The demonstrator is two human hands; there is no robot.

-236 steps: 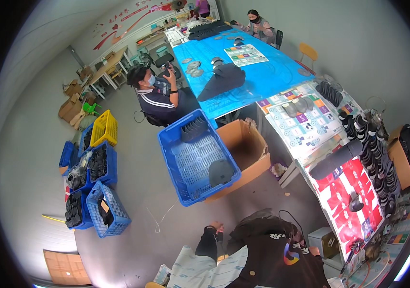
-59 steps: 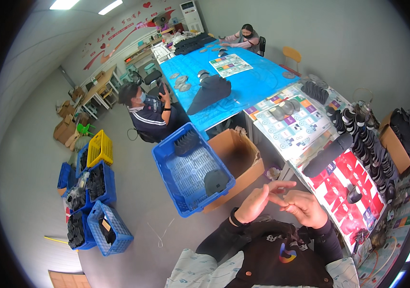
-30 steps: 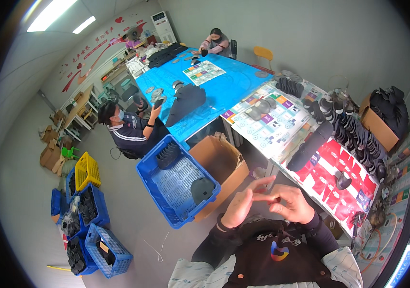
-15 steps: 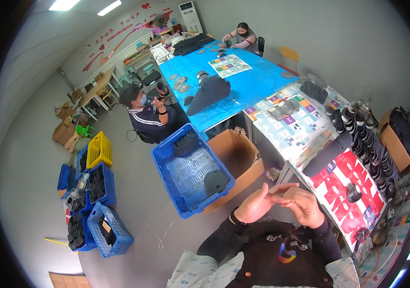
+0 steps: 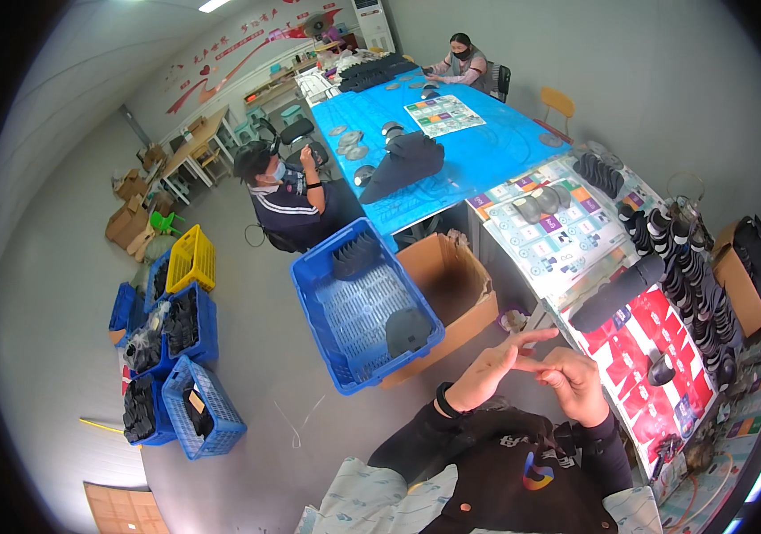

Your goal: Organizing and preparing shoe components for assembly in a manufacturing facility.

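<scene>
My left hand [image 5: 490,372] is held up before my chest, its fingers stretched out and nothing in it. Against its fingers rests my right hand [image 5: 578,384], with its index finger pointing left and the others curled in; no object shows in it. A dark band circles my left wrist. Beyond my hands, a blue crate [image 5: 303,307] sits tilted on an open cardboard box [image 5: 478,318]. Inside the crate lie a row of stacked black pieces [image 5: 355,256] and a dark rounded piece [image 5: 408,330]. Neither hand touches them.
To my right, a table bears a dark roll [image 5: 616,294], a black rounded piece [image 5: 662,369] and stacked black pieces [image 5: 701,294]. A blue-covered table [image 5: 460,173] stands ahead. One person [image 5: 287,200] sits at its left, another [image 5: 465,67] at its far end. Crates [image 5: 205,414] line the left.
The view has shifted slightly. My hands stay together, the left fingers now reaching further over the right hand. The seated person on the left has raised a hand and turned; the far person's arms have shifted.
</scene>
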